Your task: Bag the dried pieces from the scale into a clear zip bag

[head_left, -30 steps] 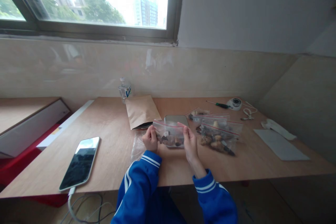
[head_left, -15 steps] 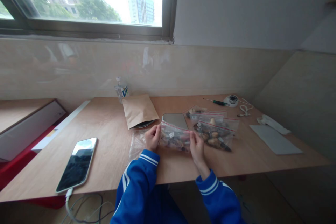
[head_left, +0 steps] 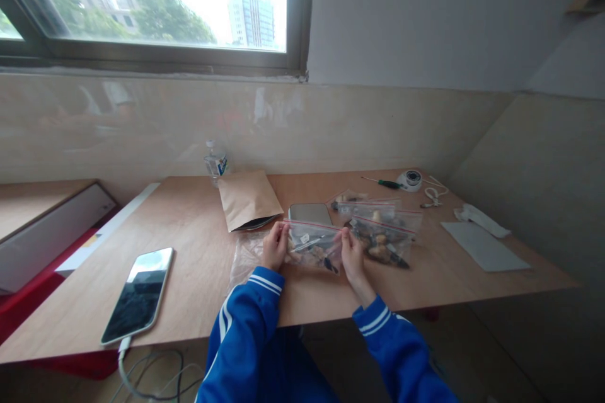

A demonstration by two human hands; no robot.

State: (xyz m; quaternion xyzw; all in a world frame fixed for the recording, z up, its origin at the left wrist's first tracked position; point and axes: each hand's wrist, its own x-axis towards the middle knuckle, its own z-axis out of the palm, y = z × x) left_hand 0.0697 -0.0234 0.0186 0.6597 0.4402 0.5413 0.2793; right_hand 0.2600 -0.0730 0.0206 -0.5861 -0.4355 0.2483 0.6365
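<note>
Between my two hands is a clear zip-lock bag [head_left: 312, 247] with a red line along its top edge, a small white label and some dark and tan pieces inside. My left hand [head_left: 275, 247] pinches its upper left corner, and my right hand [head_left: 352, 255] pinches the upper right corner. Behind the bag lies a flat grey scale-like slab [head_left: 309, 212], partly covered by it. Close to my right hand are several filled zip-lock bags [head_left: 385, 242] holding tan and dark lumps. Crumpled clear plastic [head_left: 246, 255] lies beside my left hand.
A brown paper pouch [head_left: 250, 198] and a plastic bottle [head_left: 215, 160] stand at the back. A phone [head_left: 139, 296] with a cable lies front left. Back right are a green-handled screwdriver [head_left: 388, 184], a white dome camera [head_left: 411, 181] and a white sheet [head_left: 484, 245].
The held bag has been pulled straighter and flatter between my hands, so its top edge is now nearly level. The view has shifted slightly to the right.
</note>
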